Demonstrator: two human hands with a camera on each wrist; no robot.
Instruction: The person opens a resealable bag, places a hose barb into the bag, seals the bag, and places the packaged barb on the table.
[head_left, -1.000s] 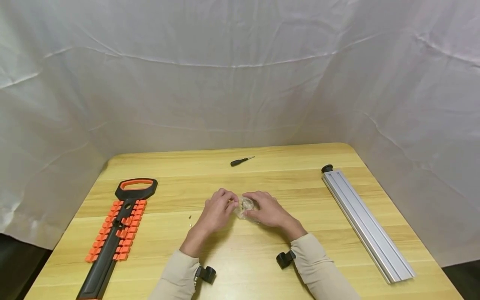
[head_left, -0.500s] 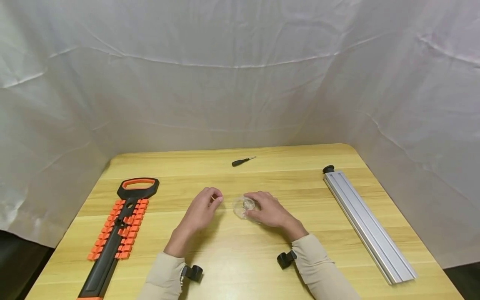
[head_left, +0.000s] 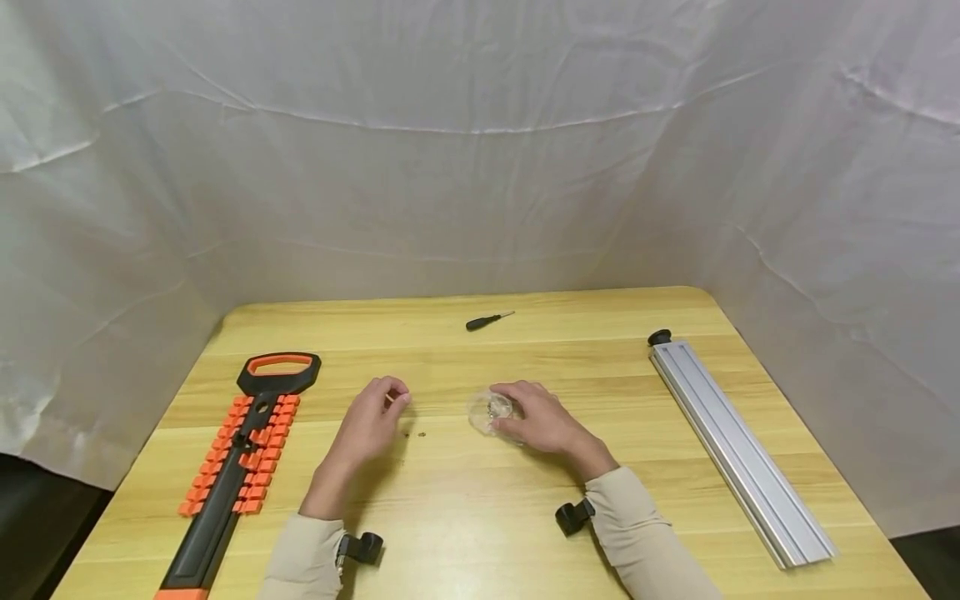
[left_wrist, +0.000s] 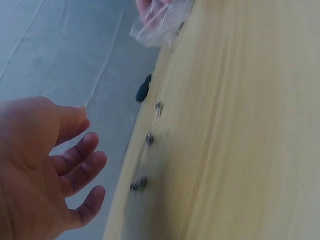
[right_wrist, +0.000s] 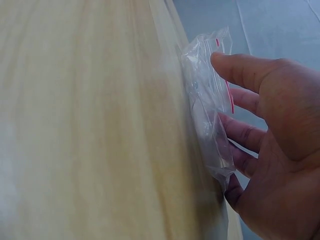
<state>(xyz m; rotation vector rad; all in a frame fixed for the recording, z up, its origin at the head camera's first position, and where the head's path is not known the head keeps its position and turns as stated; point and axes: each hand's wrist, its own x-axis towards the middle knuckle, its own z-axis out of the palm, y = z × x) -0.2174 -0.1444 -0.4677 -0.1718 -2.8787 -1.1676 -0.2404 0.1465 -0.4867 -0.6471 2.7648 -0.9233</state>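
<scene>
My right hand (head_left: pixel 547 423) holds a clear resealable plastic bag (right_wrist: pixel 205 105) down on the table. In the right wrist view its thumb lies over the bag's red seal line, with the other fingers behind. Small shiny bits show through the plastic in the head view. My left hand (head_left: pixel 367 427) is above the table, left of the bag, thumb and index fingertip together; I cannot tell whether something small is between them. Several small metal fasteners (left_wrist: pixel 150 138) lie on the wood beside that hand in the left wrist view, partly blurred.
A black screwdriver (head_left: pixel 482 322) lies toward the table's back edge. On the left lies a long black holder (head_left: pixel 202 525) with an orange-lined handle and rows of orange clips (head_left: pixel 251 482). A slotted aluminium profile (head_left: pixel 738 450) with a black knob (head_left: pixel 660 337) lies right. Grey curtain (head_left: pixel 480 208) hangs behind.
My left hand has moved away from the bag to the left, its thumb and index fingertip still together. Small fasteners now show to its right. My right hand stays on the bag.
</scene>
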